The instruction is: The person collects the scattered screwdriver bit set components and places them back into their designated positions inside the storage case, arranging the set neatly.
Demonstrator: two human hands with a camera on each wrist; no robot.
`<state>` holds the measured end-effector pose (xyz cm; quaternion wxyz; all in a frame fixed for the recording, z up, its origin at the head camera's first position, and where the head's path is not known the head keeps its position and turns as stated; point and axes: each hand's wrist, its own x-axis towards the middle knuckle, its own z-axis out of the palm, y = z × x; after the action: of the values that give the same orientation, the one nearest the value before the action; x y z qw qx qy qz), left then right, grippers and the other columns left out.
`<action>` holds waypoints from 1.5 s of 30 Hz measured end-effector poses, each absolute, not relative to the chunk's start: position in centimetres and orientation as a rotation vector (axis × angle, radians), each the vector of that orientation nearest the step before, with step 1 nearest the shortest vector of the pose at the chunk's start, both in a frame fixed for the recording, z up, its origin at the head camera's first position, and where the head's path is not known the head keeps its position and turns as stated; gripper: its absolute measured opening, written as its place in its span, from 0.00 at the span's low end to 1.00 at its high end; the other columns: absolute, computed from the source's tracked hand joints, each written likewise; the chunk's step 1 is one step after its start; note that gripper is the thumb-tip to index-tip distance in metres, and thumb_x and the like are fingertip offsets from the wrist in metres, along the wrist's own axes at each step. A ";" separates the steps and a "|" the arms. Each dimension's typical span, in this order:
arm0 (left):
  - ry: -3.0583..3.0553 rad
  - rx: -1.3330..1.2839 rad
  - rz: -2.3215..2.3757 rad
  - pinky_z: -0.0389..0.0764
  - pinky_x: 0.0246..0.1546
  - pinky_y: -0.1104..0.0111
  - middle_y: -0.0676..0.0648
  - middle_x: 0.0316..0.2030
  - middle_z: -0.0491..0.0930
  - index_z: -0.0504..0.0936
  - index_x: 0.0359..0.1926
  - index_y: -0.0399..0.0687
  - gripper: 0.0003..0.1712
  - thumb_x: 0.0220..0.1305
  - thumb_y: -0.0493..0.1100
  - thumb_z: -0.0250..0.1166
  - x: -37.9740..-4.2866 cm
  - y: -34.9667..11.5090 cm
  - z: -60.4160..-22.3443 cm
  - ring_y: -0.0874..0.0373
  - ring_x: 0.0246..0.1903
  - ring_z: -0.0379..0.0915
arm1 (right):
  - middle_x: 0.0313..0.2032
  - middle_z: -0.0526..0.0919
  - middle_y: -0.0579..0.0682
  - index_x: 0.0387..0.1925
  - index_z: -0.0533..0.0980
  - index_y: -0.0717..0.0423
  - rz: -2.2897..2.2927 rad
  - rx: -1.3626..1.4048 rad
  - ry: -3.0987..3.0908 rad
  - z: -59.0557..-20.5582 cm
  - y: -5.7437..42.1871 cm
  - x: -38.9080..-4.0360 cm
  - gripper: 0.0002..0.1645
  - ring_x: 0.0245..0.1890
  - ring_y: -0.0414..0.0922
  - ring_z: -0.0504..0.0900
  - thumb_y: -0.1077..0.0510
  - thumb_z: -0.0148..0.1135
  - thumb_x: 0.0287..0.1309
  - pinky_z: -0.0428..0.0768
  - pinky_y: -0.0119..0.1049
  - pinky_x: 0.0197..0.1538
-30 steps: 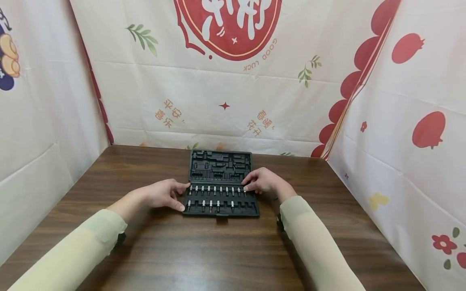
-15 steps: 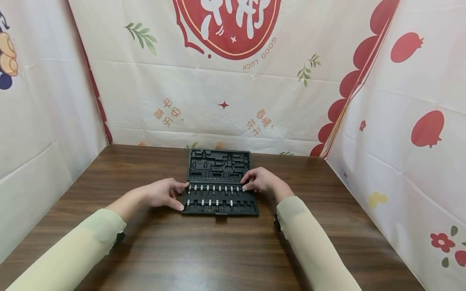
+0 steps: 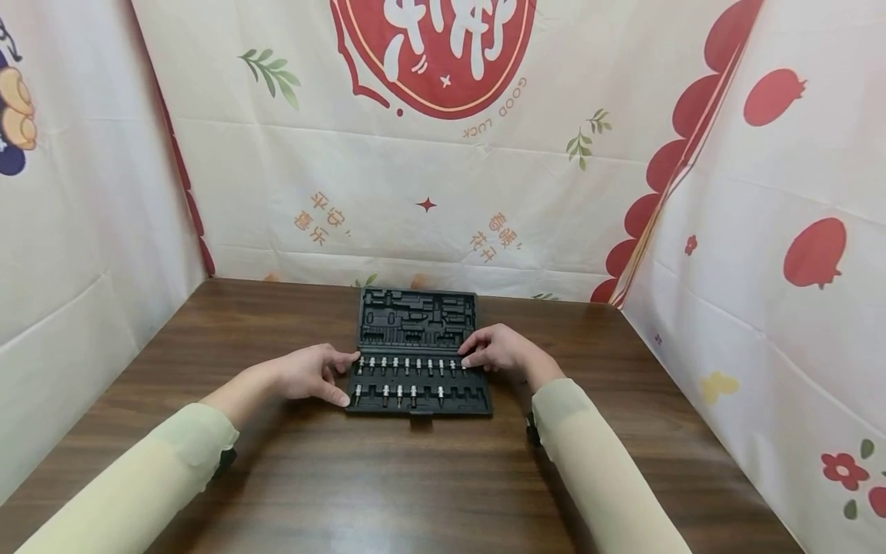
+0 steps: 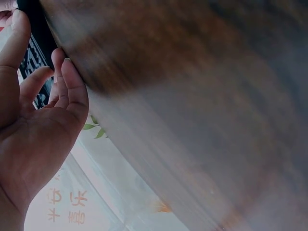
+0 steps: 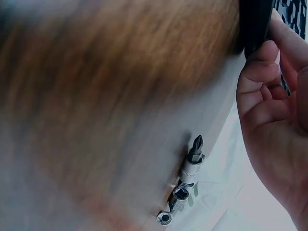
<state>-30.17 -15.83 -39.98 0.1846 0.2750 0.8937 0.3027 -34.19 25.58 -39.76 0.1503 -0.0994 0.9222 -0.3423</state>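
A black socket-set case (image 3: pixel 450 381) lies unfolded on the wooden table in the head view. Two rows of silver bit sockets (image 3: pixel 418 366) stand in its near half; the front row has gaps. My left hand (image 3: pixel 308 373) rests on the case's left edge, thumb and forefinger spread apart, as the left wrist view also shows. At the right end of the back row, my right hand (image 3: pixel 505 350) pinches a bit socket (image 3: pixel 464 371), mostly hidden by the thumb. In the right wrist view, loose bit sockets (image 5: pixel 191 168) lie on the table beyond that hand; one has a cross-shaped tip.
The case's far half, a moulded lid (image 3: pixel 418 317) with hollows, leans back behind the rows. A latch (image 3: pixel 421 416) sticks out at its front. Printed cloth (image 3: pixel 429 169) hangs behind the wooden table (image 3: pixel 388 485) and along both sides.
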 end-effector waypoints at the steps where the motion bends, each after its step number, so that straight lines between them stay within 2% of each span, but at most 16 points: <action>1: 2.520 0.773 0.854 0.81 0.50 0.61 0.35 0.62 0.78 0.66 0.83 0.39 0.56 0.63 0.52 0.84 -30.1 -15.8 -40.0 0.57 0.45 0.80 | 0.35 0.85 0.48 0.50 0.91 0.47 -0.981 -0.296 2.647 -39.8 25.6 -34.2 0.10 0.31 0.47 0.79 0.54 0.77 0.69 0.78 0.39 0.35; 15: 2.528 0.768 0.850 0.81 0.52 0.60 0.36 0.62 0.78 0.65 0.84 0.39 0.56 0.63 0.52 0.83 -30.0 -16.0 -39.9 0.56 0.47 0.80 | 0.37 0.88 0.47 0.51 0.92 0.45 -1.034 -0.332 2.639 -40.3 26.1 -34.1 0.12 0.29 0.44 0.79 0.51 0.77 0.69 0.80 0.38 0.36; 24: 2.528 0.765 0.872 0.80 0.52 0.61 0.36 0.61 0.78 0.66 0.84 0.40 0.56 0.63 0.52 0.84 -30.2 -16.1 -40.1 0.56 0.47 0.79 | 0.39 0.89 0.47 0.54 0.90 0.48 -1.027 -0.407 2.606 -39.7 26.3 -34.0 0.13 0.32 0.45 0.80 0.52 0.75 0.71 0.82 0.39 0.39; 32: 2.523 0.764 0.873 0.81 0.51 0.62 0.36 0.62 0.77 0.65 0.84 0.40 0.56 0.64 0.52 0.83 -30.1 -16.3 -40.3 0.57 0.46 0.80 | 0.38 0.88 0.48 0.56 0.89 0.49 -1.088 -0.396 2.614 -39.3 27.2 -33.6 0.16 0.33 0.46 0.82 0.48 0.73 0.72 0.84 0.39 0.40; 35: 2.520 0.765 0.882 0.81 0.51 0.62 0.36 0.62 0.77 0.65 0.84 0.40 0.56 0.63 0.52 0.83 -30.2 -16.1 -40.4 0.58 0.46 0.80 | 0.38 0.86 0.50 0.59 0.88 0.50 -1.137 -0.394 2.609 -38.9 27.7 -33.2 0.20 0.35 0.47 0.82 0.46 0.72 0.73 0.84 0.41 0.41; 39: 2.517 0.767 0.886 0.81 0.52 0.62 0.36 0.62 0.77 0.65 0.84 0.40 0.56 0.63 0.52 0.83 -30.2 -16.0 -40.4 0.57 0.46 0.80 | 0.43 0.87 0.55 0.60 0.87 0.51 -1.193 -0.384 2.599 -38.4 28.5 -32.5 0.21 0.37 0.49 0.82 0.45 0.72 0.73 0.85 0.46 0.44; 45: 2.514 0.778 0.868 0.82 0.56 0.59 0.34 0.62 0.77 0.65 0.84 0.41 0.55 0.64 0.52 0.83 -30.2 -16.0 -40.1 0.57 0.50 0.82 | 0.46 0.87 0.59 0.61 0.85 0.56 -1.238 -0.416 2.601 -37.6 30.1 -31.7 0.25 0.37 0.54 0.82 0.45 0.72 0.74 0.85 0.47 0.40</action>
<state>-30.17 -15.95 -40.14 0.1840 0.2760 0.8918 0.3077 -31.71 30.09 -37.63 0.1152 -0.1421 0.8877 -0.4226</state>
